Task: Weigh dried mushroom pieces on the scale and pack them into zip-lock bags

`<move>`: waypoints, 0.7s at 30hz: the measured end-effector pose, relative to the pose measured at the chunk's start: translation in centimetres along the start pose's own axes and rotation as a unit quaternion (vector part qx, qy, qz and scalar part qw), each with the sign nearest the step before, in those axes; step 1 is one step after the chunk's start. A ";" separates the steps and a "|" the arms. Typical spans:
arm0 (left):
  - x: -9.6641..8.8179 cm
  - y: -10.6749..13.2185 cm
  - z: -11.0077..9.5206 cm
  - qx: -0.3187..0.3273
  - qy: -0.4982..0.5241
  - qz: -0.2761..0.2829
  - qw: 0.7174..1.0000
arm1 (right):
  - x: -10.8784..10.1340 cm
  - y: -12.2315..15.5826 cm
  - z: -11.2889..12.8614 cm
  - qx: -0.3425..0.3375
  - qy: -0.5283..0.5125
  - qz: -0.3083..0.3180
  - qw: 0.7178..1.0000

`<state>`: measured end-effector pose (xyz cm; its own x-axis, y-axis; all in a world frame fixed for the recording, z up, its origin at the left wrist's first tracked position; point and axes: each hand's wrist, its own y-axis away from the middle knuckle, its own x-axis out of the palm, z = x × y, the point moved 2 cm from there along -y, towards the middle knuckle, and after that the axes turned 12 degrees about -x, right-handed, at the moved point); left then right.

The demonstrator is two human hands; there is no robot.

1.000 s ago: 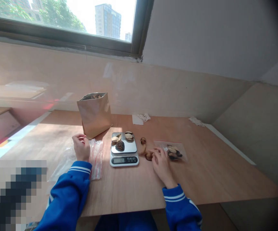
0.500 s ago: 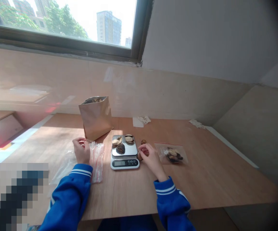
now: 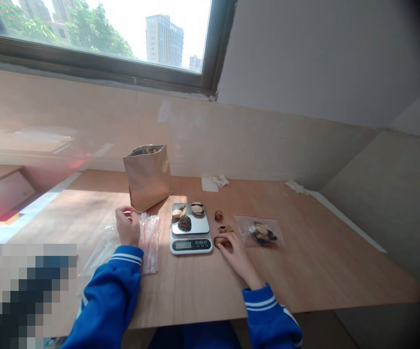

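On the steel plate of a digital kitchen scale lie several dried mushroom pieces: a dark cap, a pale-sided one and a pale cluster. Right of the scale, my right hand has its fingers closed on a brown dried mushroom at table level. Two more mushrooms, a small round one and a flatter one, lie just beyond it. My left hand rests with curled fingers by the lower corner of an open kraft bag; whether anything is between the fingertips is hidden.
Clear zip bags lie under and beside my left forearm. To the right is a zip bag of dried mushrooms. Crumpled white tissue lies at the back by the wall, another piece farther right. The wooden table ends near my body.
My right hand has moved slightly toward me and right, uncovering the flatter mushroom beside the scale. My left hand stays by the bag. The view has shifted a little.
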<state>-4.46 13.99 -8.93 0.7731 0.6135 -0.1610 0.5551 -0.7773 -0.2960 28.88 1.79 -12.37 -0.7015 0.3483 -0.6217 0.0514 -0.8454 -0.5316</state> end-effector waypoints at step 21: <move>-0.7 0.6 -0.6 0.079 -0.031 -0.017 0.996 | -0.4 1.5 1.3 0.015 0.093 -0.143 0.985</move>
<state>-4.43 13.00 -8.42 0.7309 0.6511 -0.2046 0.5224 -0.7266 -0.4462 28.32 -0.18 -12.19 -0.5412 0.6403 -0.5452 -0.1531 -0.7125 -0.6848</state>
